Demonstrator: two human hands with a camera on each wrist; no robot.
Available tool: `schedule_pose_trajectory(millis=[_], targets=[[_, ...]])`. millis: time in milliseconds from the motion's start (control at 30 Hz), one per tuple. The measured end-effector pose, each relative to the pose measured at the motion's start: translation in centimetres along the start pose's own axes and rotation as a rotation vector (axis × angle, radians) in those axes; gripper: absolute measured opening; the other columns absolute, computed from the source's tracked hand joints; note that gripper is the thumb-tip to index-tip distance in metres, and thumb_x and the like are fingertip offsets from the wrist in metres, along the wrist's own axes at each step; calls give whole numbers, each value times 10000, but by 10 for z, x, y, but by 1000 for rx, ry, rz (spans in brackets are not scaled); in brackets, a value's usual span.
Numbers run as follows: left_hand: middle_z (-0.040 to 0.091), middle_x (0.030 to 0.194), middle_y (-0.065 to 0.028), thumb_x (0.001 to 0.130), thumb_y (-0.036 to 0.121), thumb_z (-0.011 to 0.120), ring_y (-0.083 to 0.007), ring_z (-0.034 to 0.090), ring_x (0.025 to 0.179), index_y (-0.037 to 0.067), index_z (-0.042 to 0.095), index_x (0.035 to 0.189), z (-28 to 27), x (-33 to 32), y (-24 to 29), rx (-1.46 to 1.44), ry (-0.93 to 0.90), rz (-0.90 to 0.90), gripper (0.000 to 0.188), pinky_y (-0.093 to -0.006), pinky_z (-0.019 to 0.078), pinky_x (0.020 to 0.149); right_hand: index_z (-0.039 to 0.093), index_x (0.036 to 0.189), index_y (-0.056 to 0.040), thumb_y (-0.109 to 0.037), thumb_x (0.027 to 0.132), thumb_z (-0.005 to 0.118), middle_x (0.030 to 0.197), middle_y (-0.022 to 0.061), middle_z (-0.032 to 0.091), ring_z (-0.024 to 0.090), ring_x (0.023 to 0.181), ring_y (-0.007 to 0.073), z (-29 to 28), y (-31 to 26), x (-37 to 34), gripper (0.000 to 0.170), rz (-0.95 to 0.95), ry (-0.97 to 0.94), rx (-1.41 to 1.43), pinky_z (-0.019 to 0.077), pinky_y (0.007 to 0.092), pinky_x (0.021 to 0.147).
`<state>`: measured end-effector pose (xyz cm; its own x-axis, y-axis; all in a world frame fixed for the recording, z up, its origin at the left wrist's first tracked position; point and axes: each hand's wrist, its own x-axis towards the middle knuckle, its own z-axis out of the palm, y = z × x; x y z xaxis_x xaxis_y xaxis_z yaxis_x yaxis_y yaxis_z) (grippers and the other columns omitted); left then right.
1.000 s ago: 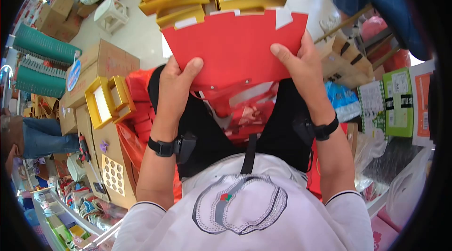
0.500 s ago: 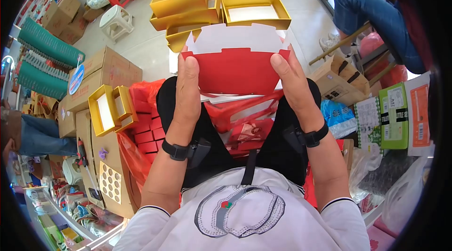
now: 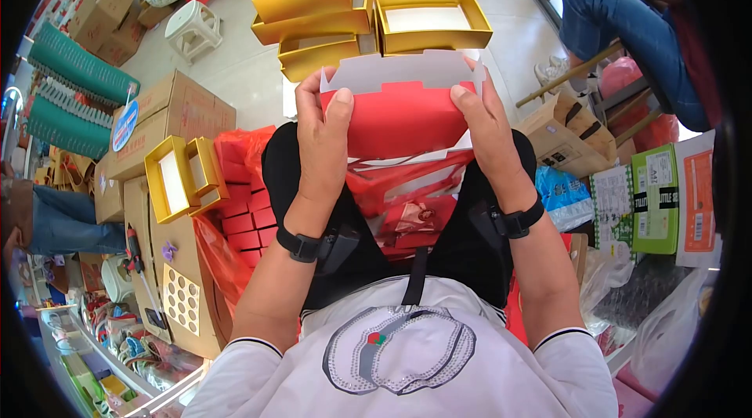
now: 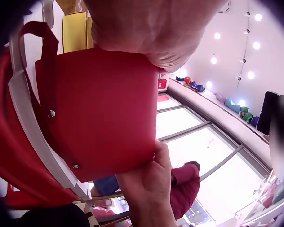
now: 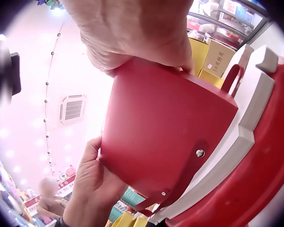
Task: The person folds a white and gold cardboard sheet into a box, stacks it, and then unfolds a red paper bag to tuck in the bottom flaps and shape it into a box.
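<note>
Between both hands is a red box with white inner flaps standing up along its far edge. My left hand grips its left end, thumb on the red face, and my right hand grips the right end the same way. The left wrist view shows the smooth red panel with two metal studs and a red strap. In the right wrist view the same box lies between the two hands. The fingers behind the box are largely hidden in the head view.
Gold trays stand beyond the box. Below it lies a red plastic bag between the knees. To the left are cardboard boxes and small red boxes; at the right stand a paper bag and a green box. A person sits at upper right.
The red panel has tilted from broad and flat to a narrower face, bringing the white inner flaps into view. Both hands have shifted their grip along the ends; lately the left has moved slightly right.
</note>
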<state>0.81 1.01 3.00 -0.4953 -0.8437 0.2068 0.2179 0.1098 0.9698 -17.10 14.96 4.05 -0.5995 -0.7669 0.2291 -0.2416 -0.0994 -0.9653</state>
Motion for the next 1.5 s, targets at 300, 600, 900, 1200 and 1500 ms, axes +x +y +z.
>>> schedule_pose_trajectory(millis=[300, 600, 900, 1200, 1500], targets=[[531, 1434, -195, 977, 65, 524, -276, 510, 1354, -10, 462, 1429, -1, 0, 2, 252, -30, 69, 462, -377, 380, 1159, 458, 1521, -12, -292, 1069, 535, 1356, 133, 604, 556, 1257, 179, -9, 6, 3, 537, 113, -155, 361, 403, 306, 1113], [465, 1524, -150, 1069, 186, 424, -233, 458, 1391, 4, 375, 1565, -2, -2, 13, 407, -177, 125, 531, -352, 306, 1200, 501, 1489, -5, -344, 1078, 539, 1371, 132, 628, 569, 1277, 176, -23, -6, 2, 534, 178, -263, 294, 407, 312, 1126], [404, 1619, -158, 1095, 273, 406, -231, 361, 1509, 12, 283, 1644, -21, -2, 22, 199, -371, -25, 619, -345, 236, 1246, 487, 1485, 25, -288, 1020, 655, 1325, 118, 638, 584, 1229, 186, -35, 0, 18, 585, 301, -279, 161, 435, 298, 1082], [531, 1439, -116, 1087, 271, 510, -182, 512, 1286, 79, 374, 1614, -21, 8, 31, 347, -405, -131, 577, -329, 366, 1150, 556, 1444, -28, -251, 1022, 616, 1326, 90, 641, 585, 1236, 163, -40, -15, 30, 481, 296, -428, -91, 444, 305, 1088], [594, 1390, -89, 1099, 360, 571, -179, 555, 1272, 77, 530, 1485, -18, 5, 12, 200, -246, 132, 480, -307, 392, 1134, 638, 1362, -87, -309, 1057, 645, 1178, 41, 691, 619, 1118, 114, -18, -11, 15, 378, 138, -202, 239, 484, 262, 1004]])
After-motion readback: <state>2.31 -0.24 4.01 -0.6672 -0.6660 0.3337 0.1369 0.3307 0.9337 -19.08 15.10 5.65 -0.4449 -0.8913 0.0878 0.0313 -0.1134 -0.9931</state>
